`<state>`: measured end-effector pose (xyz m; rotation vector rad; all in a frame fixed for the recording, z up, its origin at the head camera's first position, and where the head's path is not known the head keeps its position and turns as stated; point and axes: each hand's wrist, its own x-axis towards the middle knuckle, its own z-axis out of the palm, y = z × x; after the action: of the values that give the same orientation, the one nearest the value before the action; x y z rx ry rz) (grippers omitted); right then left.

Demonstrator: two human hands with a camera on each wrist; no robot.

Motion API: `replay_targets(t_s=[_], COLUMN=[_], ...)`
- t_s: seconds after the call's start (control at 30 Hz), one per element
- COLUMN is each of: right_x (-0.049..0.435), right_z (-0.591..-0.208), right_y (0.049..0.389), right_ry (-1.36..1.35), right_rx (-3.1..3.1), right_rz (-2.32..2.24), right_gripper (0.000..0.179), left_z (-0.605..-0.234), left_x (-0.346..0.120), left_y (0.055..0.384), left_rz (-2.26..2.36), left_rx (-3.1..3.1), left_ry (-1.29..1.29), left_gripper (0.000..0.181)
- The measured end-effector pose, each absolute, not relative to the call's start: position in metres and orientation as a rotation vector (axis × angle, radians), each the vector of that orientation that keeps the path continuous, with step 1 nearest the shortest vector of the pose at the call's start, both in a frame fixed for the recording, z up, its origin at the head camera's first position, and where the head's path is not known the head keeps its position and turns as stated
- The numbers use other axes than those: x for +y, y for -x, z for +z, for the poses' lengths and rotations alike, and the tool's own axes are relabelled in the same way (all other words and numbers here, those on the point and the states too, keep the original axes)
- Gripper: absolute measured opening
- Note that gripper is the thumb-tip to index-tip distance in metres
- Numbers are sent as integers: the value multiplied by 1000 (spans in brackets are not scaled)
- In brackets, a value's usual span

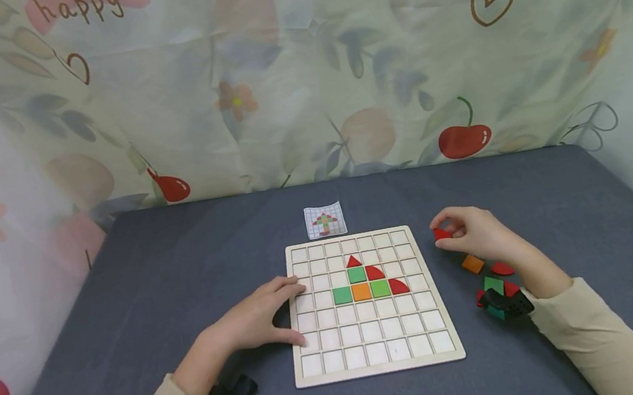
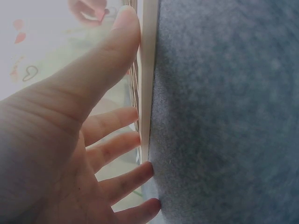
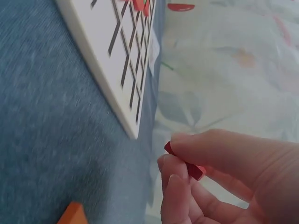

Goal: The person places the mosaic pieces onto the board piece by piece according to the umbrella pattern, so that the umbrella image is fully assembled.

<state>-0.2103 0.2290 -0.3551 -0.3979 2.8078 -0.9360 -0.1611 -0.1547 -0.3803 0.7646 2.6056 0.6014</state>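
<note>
A pale wooden grid board [image 1: 378,360] lies on the dark table, with red, green and orange pieces set in several of its squares. Along its left edge rests my left hand [image 1: 257,317], thumb and fingers spread; in the left wrist view the fingertips [image 2: 145,169] touch the board's rim. Beyond the board's right side, my right hand [image 1: 477,232] pinches a small red block [image 3: 194,171] between thumb and fingers, raised off the table in the right wrist view. Its full shape is partly covered by the fingers.
Near the right forearm lie an orange block [image 1: 473,264], a red rounded piece [image 1: 502,269] and a small heap of green and red pieces [image 1: 494,285], partly hidden by the black wrist camera [image 1: 510,305]. A small pattern card [image 1: 325,221] lies behind the board.
</note>
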Motion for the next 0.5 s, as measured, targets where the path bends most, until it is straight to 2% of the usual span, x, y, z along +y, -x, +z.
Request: replay_targets(t_s=[0.3,0.5], right_x=[212,197], right_z=[-354,-355], right_y=[207,206], right_ry=[535,581], right_rx=[2755,2718], right_rz=[-986,-1026], right_gripper=[27,35], left_z=[-379,-380], left_x=[-154,-154], left_y=[160,161], left_rz=[607,602], left_rx=[2598,2597], left_ry=[-751,-746], left_gripper=[86,85])
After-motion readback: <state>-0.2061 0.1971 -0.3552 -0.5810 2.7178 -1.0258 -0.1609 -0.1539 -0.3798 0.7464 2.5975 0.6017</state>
